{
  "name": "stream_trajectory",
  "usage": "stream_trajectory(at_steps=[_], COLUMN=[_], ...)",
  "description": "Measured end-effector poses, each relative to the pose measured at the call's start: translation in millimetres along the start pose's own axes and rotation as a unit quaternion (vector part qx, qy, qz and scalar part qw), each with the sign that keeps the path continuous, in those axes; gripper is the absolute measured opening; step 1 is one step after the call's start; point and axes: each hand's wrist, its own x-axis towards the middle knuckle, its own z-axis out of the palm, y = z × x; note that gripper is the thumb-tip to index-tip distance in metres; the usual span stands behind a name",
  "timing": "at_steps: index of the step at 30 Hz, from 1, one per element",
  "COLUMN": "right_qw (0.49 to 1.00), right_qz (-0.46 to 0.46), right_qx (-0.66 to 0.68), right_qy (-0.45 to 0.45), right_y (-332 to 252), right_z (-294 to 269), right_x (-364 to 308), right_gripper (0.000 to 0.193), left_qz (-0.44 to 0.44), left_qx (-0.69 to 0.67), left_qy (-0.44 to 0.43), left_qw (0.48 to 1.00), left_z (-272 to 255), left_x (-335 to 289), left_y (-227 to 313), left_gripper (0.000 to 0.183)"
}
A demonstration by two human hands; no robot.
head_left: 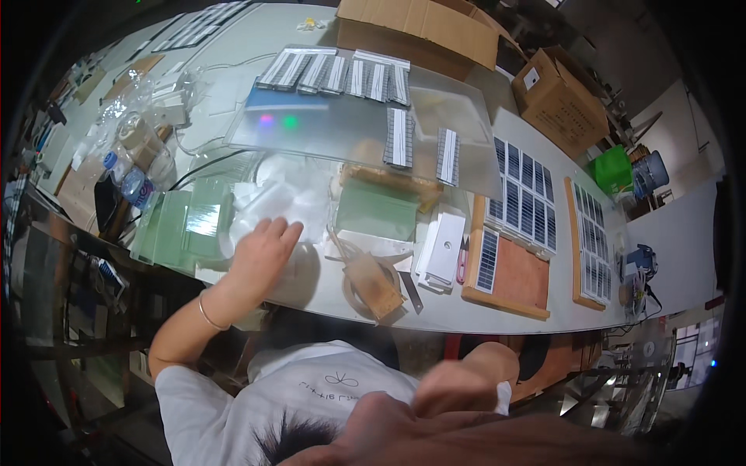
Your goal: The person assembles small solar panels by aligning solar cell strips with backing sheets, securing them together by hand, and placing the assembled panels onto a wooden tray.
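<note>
My left hand [266,255] reaches over the near edge of the table, a thin bangle on its wrist. Its fingers are loosely bent with small gaps between the tips, and I see nothing held. Just beyond lies a pile of white translucent sheets or bags [284,203]. Green translucent film-like pieces [189,221] lie left of the hand, and another green piece [377,210] lies beyond the pile's right side. My right hand [454,384] is raised close to my body, away from the table. Motion blurs it, so its fingers and any content are not clear.
A brown tape roll with a wooden block [373,283] lies near the front edge, beside white boxes [443,248]. Wooden trays hold small dark-celled panels [522,194]. Striped packs [299,71] sit on a glass-like sheet [342,128]. Bottles [138,186] stand left; cardboard boxes [563,105] stand behind.
</note>
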Motion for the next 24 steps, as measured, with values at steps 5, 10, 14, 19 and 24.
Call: stream_trajectory(at_steps=[5, 10, 14, 19, 24], right_qw=[0.785, 0.711, 0.736, 0.811, 0.876], right_qz=[0.257, 0.261, 0.278, 0.254, 0.368], right_qx=[-0.558, -0.644, -0.615, -0.450, -0.146], right_qy=[0.081, 0.109, 0.061, 0.273, 0.277], right_y=[37, 116, 123, 69, 46], right_z=[-71, -149, -173, -160, -114], right_x=[6, 6, 3, 15, -8], right_gripper=[0.024, 0.028, 0.026, 0.054, 0.066], left_qz=[-0.043, -0.064, -0.086, -0.204, -0.229], left_qx=[-0.194, -0.310, -0.425, -0.545, -0.642], left_qy=[-0.008, 0.050, -0.008, 0.002, 0.106], left_qw=[0.980, 0.947, 0.901, 0.813, 0.724], left_z=[4, 11, 12, 26, 21], left_x=[-18, -14, -28, -41, -34], left_y=[9, 17, 22, 21, 26], left_gripper=[0.048, 0.022, 0.014, 0.009, 0.007])
